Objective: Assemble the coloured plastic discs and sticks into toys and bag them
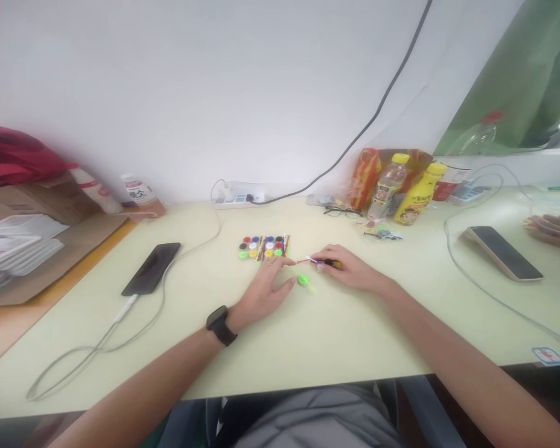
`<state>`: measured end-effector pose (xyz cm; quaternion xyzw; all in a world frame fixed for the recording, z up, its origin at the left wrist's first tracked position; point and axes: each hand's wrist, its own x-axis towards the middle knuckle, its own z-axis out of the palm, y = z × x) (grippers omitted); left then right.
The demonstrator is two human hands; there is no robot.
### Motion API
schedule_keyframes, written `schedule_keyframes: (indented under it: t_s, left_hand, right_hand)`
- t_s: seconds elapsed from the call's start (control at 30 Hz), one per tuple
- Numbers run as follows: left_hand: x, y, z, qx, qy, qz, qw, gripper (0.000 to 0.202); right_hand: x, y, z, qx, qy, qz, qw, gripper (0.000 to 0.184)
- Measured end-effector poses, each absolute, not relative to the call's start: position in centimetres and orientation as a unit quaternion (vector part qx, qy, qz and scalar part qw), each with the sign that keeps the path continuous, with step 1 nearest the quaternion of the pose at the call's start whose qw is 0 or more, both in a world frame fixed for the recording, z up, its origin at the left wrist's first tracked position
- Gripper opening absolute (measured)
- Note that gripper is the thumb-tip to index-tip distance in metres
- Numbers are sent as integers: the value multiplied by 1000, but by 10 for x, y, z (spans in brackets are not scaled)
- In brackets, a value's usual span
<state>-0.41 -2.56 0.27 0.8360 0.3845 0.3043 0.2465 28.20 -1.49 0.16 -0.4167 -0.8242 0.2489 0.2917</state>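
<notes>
My left hand lies low over the table, thumb and index finger apart. Its index fingertip is at the end of a thin red strip; whether it presses on the strip I cannot tell. My right hand is closed around a small tool with a yellow and black handle, its exact kind unclear. Small white and blue parts show by the right fingertips. Between the hands lies a bright green round piece. Just beyond the left hand, several coloured round pieces sit in rows with thin coloured sticks among them.
A phone on a white cable lies at left. Glasses, small packets, a juice bottle and a yellow bottle stand or lie at the back right. A power strip is by the wall. Another phone rests at right.
</notes>
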Motion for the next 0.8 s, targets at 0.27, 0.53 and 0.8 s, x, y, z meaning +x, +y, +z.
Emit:
schedule_keyframes:
  t_s: [0.27,0.53,0.8]
  left_hand:
    - [-3,-24,3,844,364,306,248,32]
    - [-3,-28,4,867,329,282,248,50]
    - [-3,-28,6,851,371,267,258,49]
  right_hand:
    - [272,-25,8,-381,-825,301,288,35]
    - [250,-41,13,-342,-795,397,305,43]
    - [261,-46,15,-427,-771,374,289,75]
